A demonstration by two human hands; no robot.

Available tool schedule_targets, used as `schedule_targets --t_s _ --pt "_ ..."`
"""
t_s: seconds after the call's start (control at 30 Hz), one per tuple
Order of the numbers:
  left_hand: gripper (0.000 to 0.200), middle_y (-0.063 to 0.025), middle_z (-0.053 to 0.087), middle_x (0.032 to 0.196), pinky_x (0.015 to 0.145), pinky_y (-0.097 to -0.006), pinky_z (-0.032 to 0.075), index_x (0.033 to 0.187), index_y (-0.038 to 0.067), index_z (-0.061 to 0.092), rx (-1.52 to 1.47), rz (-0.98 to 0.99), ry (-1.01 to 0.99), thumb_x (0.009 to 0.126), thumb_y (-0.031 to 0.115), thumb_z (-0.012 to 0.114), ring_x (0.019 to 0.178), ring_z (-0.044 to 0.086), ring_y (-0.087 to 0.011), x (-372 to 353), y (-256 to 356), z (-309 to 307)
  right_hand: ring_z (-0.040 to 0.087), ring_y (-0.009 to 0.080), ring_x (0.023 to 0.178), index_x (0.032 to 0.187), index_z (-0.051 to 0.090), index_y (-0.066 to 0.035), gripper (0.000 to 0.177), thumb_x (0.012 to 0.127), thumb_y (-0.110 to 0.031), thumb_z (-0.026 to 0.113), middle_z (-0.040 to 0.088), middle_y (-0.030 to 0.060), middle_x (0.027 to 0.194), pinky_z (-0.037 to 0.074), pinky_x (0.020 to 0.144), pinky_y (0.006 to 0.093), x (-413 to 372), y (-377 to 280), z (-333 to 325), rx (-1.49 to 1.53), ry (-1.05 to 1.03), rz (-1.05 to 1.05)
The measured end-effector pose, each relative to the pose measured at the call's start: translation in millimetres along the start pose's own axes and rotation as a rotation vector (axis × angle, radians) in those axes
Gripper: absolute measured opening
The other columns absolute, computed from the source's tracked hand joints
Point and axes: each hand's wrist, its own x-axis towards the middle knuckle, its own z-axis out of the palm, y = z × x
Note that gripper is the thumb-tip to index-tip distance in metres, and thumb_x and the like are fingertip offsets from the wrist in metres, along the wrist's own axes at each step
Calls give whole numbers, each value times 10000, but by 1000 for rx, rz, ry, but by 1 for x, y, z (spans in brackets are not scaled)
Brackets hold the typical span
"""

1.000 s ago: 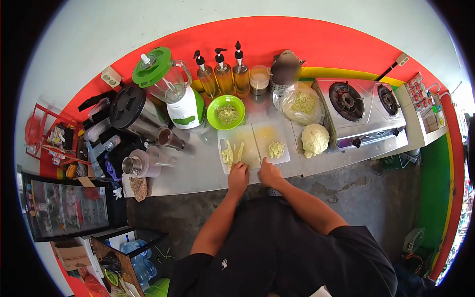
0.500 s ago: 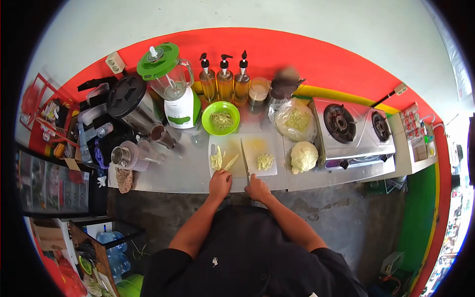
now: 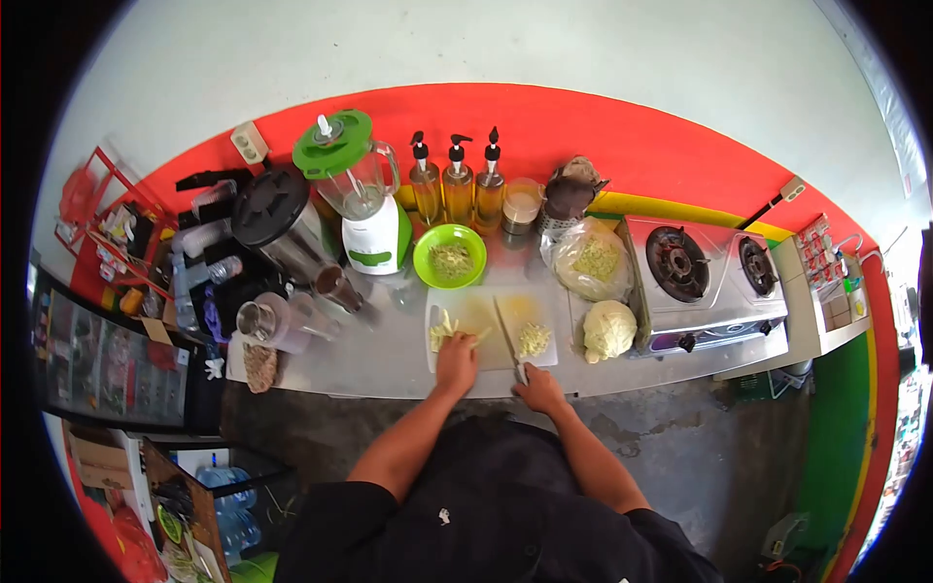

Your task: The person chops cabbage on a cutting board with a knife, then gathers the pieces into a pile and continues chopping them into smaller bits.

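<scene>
A white cutting board [image 3: 476, 356] lies at the counter's front edge. My left hand [image 3: 457, 363] is closed over pale cabbage pieces [image 3: 444, 328] on the board's left part; its fingertips are partly hidden. In my right hand [image 3: 540, 387] is the handle of a knife [image 3: 507, 330], whose blade points away from me across the board. Shredded cabbage [image 3: 534, 339] sits in a small pile right of the blade. Behind the board, a green bowl [image 3: 450, 283] holds more shreds. The cabbage head [image 3: 609, 330] rests on the counter to the right.
A plastic bag of shreds [image 3: 593, 260] lies behind the cabbage head, beside a two-burner stove [image 3: 705, 282]. Along the back stand a green-lidded blender [image 3: 369, 233], three pump bottles [image 3: 458, 192] and a glass cup [image 3: 522, 204]. A steel cup [image 3: 337, 288] stands at the left.
My left hand has moved forward onto the cabbage pieces. My right hand still grips the knife. The whole view has shifted, with the counter now lower and slightly further right.
</scene>
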Motion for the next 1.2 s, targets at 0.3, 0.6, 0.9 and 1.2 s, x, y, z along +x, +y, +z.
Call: schedule_targets --t_s 0.3,0.6,0.9,1.2 --pt "322 -68 589 1099 932 -437 434 1098 79 679 46 218 -99 793 -3 623 1084 541 -296 -18 15 6 647 517 887 1096 510 18 365 889 -272 591 672 326 900 502 808 603 -1 -1 5 10 130 48" --pt "524 -75 552 1310 969 -442 421 1260 63 612 85 365 -188 745 -36 607 1170 511 -318 -22 22 10 647 523 923 1124 461 43 389 909 -263 568 663 341 973 506 837 598 1 -19 10 -34 42 117" --pt "542 -41 550 1314 963 -422 436 1290 81 586 138 312 -237 759 -25 598 1166 513 -305 -19 27 10 659 508 963 1158 428 74 391 916 -215 529 662 346 1029 516 869 574 0 -40 14 -61 13 182" --pt "549 -25 552 1327 963 -418 430 1302 92 580 141 295 -243 763 -5 610 1172 508 -296 -18 29 9 648 510 1032 1199 403 100 411 932 -189 524 649 358 1097 512 913 557 21 -45 15 -93 -34 212"
